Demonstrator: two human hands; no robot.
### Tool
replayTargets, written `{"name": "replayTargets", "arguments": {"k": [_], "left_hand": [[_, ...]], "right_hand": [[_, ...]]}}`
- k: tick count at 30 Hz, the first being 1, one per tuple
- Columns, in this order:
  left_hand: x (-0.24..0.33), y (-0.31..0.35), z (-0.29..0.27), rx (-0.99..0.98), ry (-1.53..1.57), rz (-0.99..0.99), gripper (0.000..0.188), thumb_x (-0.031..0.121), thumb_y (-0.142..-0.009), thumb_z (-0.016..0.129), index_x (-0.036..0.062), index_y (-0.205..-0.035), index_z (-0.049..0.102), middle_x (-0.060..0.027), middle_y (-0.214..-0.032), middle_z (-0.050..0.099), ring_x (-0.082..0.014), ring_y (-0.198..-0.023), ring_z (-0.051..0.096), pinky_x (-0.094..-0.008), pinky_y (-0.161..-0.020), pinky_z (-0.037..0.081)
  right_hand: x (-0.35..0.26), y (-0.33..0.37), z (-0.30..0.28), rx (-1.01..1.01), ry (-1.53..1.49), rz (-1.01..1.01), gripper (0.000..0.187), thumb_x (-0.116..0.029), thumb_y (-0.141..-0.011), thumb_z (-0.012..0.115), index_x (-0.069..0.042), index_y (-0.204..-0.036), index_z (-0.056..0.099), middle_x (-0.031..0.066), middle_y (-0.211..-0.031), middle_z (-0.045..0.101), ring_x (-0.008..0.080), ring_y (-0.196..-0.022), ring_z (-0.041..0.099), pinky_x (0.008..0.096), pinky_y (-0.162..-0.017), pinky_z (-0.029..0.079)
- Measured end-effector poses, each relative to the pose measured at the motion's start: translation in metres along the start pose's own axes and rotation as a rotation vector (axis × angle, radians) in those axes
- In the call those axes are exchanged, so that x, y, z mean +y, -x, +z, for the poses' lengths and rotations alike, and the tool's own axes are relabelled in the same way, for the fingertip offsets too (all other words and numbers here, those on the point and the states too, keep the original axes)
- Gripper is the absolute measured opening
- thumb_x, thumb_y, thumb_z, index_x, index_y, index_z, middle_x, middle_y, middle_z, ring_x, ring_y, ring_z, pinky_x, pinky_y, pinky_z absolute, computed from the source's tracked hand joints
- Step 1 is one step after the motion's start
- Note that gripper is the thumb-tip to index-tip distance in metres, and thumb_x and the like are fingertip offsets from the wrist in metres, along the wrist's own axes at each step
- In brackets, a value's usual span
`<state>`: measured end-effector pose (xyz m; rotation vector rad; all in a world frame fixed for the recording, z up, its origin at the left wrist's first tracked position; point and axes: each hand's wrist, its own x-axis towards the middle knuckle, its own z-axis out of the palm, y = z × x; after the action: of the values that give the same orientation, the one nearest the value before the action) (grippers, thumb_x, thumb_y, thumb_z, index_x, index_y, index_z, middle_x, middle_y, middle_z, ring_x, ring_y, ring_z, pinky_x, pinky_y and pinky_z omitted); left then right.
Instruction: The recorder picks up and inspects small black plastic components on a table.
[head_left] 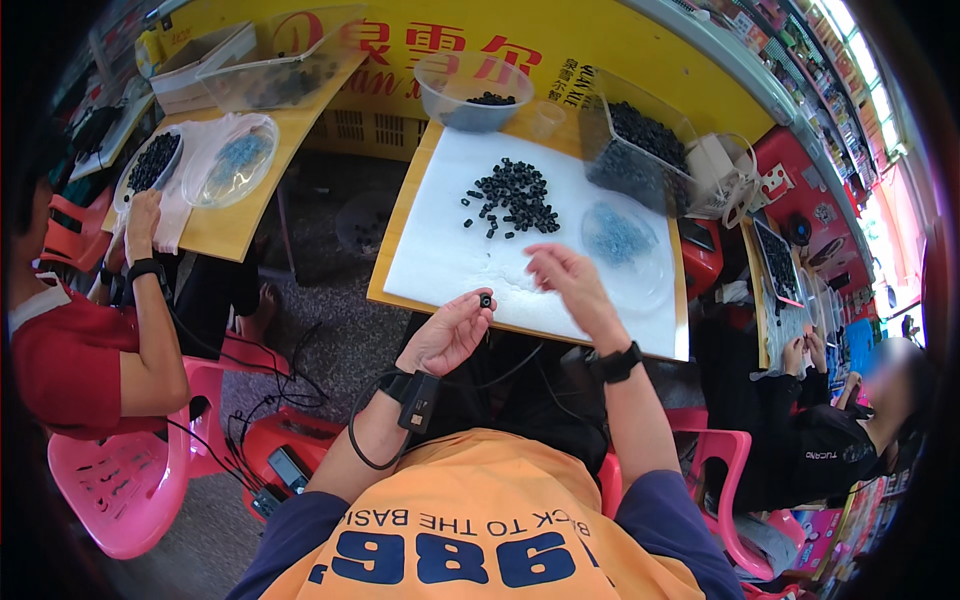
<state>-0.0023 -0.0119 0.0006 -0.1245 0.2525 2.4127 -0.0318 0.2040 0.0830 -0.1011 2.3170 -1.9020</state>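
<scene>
My left hand (450, 335) pinches a small black cylindrical plastic piece (486, 300) with a hole in its end, just over the near edge of a white foam sheet (420, 265). To its right, my right hand (572, 285) hovers above the sheet with bent fingers apart; I see nothing in them. Beyond both hands lies a loose heap of the same black pieces (515, 195). A clear round tray (645, 285) at the right of the sheet carries a pile of small translucent bluish parts (620, 236).
At the table's back stand a clear bowl (450, 85) and a clear bin (600, 160), both with black pieces, and a small clear cup (548, 118). A white device (712, 170) sits beside the bin. Co-workers sit at tables left and right. Cables (250, 400) hang by my left side.
</scene>
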Motion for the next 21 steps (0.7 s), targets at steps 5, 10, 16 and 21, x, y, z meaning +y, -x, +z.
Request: {"name": "replayTargets", "arguments": {"k": [5,10,16,21], "left_hand": [[0.002,-0.004,-0.004,0.098,0.152,0.004,0.022,0.009,-0.096,0.058,-0.0040,-0.114,0.058,-0.0126,-0.101,0.065,-0.0143,-0.087,0.067,-0.0195,-0.077,0.060],[0.004,-0.003,-0.004,0.095,0.189,-0.013,0.021,0.008,-0.096,0.057,-0.0047,-0.113,0.059,-0.0143,-0.102,0.066,-0.0150,-0.085,0.068,-0.0200,-0.075,0.060],[0.004,-0.003,-0.001,0.101,0.213,-0.017,0.019,0.007,-0.096,0.057,-0.0052,-0.111,0.059,-0.0151,-0.102,0.066,-0.0156,-0.085,0.069,-0.0206,-0.074,0.061],[0.002,-0.005,-0.004,0.079,0.188,-0.009,0.019,0.007,-0.096,0.058,-0.0042,-0.111,0.059,-0.0151,-0.103,0.067,-0.0146,-0.087,0.069,-0.0188,-0.075,0.060]], "right_hand": [[0.027,-0.031,-0.044,0.157,0.757,-0.258,0.020,-0.012,-0.093,0.058,-0.001,-0.108,0.067,0.0111,-0.093,0.067,0.0209,-0.080,0.064,0.0298,-0.074,0.050],[0.043,-0.039,-0.046,0.042,0.903,-0.403,0.019,-0.006,-0.088,0.061,-0.002,-0.105,0.068,0.0145,-0.098,0.065,0.0314,-0.088,0.063,0.0362,-0.078,0.050],[0.038,-0.038,-0.042,0.035,0.853,-0.349,0.015,-0.004,-0.083,0.066,0.000,-0.098,0.068,0.0142,-0.093,0.065,0.0281,-0.084,0.064,0.0341,-0.074,0.051],[0.029,-0.018,-0.026,0.133,0.658,-0.143,0.018,-0.003,-0.083,0.067,0.000,-0.100,0.068,0.0124,-0.083,0.069,0.0205,-0.075,0.067,0.0284,-0.072,0.051]]}}
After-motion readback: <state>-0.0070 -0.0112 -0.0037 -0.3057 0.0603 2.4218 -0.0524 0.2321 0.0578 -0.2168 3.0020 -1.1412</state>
